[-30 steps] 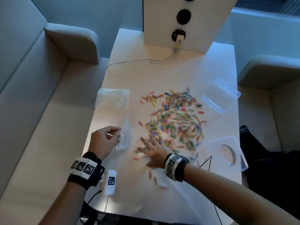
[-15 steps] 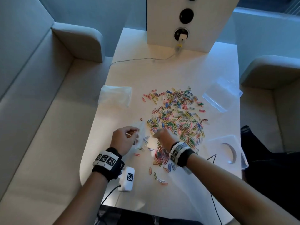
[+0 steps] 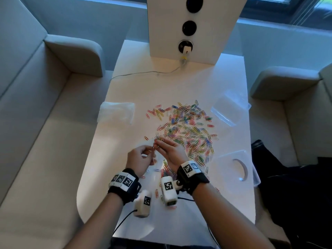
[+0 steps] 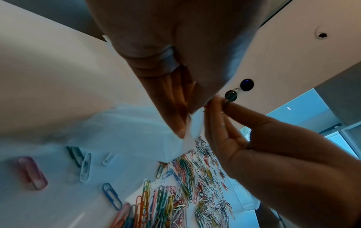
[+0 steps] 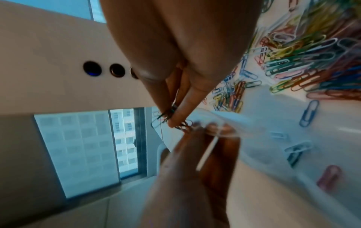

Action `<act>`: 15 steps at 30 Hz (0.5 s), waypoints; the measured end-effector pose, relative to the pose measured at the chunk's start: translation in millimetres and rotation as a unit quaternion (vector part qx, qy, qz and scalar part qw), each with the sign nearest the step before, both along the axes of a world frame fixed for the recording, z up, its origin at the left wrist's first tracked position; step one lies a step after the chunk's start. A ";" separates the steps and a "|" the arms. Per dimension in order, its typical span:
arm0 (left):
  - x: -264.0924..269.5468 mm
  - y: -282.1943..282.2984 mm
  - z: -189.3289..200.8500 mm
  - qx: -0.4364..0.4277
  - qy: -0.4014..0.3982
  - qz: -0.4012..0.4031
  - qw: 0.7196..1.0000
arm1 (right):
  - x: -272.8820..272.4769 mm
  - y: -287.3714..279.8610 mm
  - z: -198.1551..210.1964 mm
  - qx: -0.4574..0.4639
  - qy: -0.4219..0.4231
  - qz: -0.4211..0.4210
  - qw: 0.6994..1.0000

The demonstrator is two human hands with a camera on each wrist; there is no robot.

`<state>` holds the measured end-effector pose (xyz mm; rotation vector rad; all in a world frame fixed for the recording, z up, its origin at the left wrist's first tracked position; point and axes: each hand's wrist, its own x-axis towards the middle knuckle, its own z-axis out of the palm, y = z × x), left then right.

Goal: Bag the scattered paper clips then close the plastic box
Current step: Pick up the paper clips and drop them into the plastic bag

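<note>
Colourful paper clips [image 3: 188,130] lie scattered across the middle of the white table [image 3: 161,83]. My left hand [image 3: 150,150] pinches the mouth of a small clear bag [image 4: 136,131], held just above the table's near part. My right hand [image 3: 158,141] pinches a small bunch of clips [image 5: 170,114] right at that mouth, fingertips almost touching the left ones. The clear bag [image 5: 224,123] hangs under both hands. An open clear plastic box [image 3: 230,106] stands at the far right, and its flat lid [image 3: 235,166] lies nearer at the right edge.
A stack of spare clear bags [image 3: 116,112] lies at the table's left. A white post with sockets [image 3: 188,27] and a plugged cable [image 3: 143,73] stand at the far end. Grey sofas [image 3: 45,123] flank the table. A few stray clips [image 3: 157,193] lie near my wrists.
My right hand was flat on the table among the clips, then closed on a bunch and lifted it to the bag's mouth. The left hand moved right with the bag.
</note>
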<state>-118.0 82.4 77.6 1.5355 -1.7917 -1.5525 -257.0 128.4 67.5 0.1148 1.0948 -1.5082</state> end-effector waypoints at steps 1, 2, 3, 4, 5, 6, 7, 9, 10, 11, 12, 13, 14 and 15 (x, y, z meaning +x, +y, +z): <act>-0.7 -0.1 1.8 -0.006 -0.001 0.006 1.000 | 5.0 -1.0 -3.3 0.014 0.019 0.000 1.000; -0.6 -0.9 2.5 -0.016 -0.006 0.010 1.000 | 8.9 -2.2 -7.2 0.024 0.042 0.000 0.999; 0.2 -2.2 2.4 -0.026 -0.014 0.010 1.000 | 11.7 -2.4 -8.2 0.037 0.078 0.012 0.996; 1.7 -3.9 1.9 -0.035 -0.022 0.008 0.999 | 13.9 -2.4 -10.4 0.042 0.108 0.023 0.993; 3.2 -5.7 1.4 -0.044 -0.027 0.006 0.999 | 15.2 -2.0 -12.0 0.053 0.138 0.042 0.988; 4.2 -7.7 1.0 -0.054 -0.029 0.003 0.998 | 16.5 -1.4 -15.8 0.056 0.161 0.055 0.984; 4.4 -9.6 0.9 -0.065 -0.033 -0.002 0.997 | 17.9 -0.4 -15.4 0.068 0.196 0.079 0.975; 3.8 -12.6 2.6 -0.084 -0.041 -0.018 0.995 | 21.0 -0.9 -17.1 0.089 0.251 0.115 0.957; 3.1 -13.4 3.5 -0.093 -0.045 -0.028 0.994 | 22.7 -2.8 -19.4 0.096 0.264 0.124 0.952; 2.3 -14.2 3.8 -0.099 -0.048 -0.037 0.993 | 24.2 -4.6 -18.3 0.109 0.261 0.136 0.949; 1.7 -15.0 3.9 -0.103 -0.052 -0.043 0.992 | 26.3 -7.4 -21.4 0.110 0.245 0.141 0.953; 1.5 -15.7 3.5 -0.102 -0.056 -0.048 0.992 | 28.1 -10.1 -19.5 0.113 0.244 0.166 0.949; 1.5 -16.4 2.9 -0.100 -0.058 -0.052 0.992 | 29.9 -12.0 -19.1 0.110 0.250 0.195 0.942; 1.9 -16.5 2.5 -0.102 -0.061 -0.060 0.991 | 29.9 -12.4 -16.9 0.117 0.285 0.233 0.922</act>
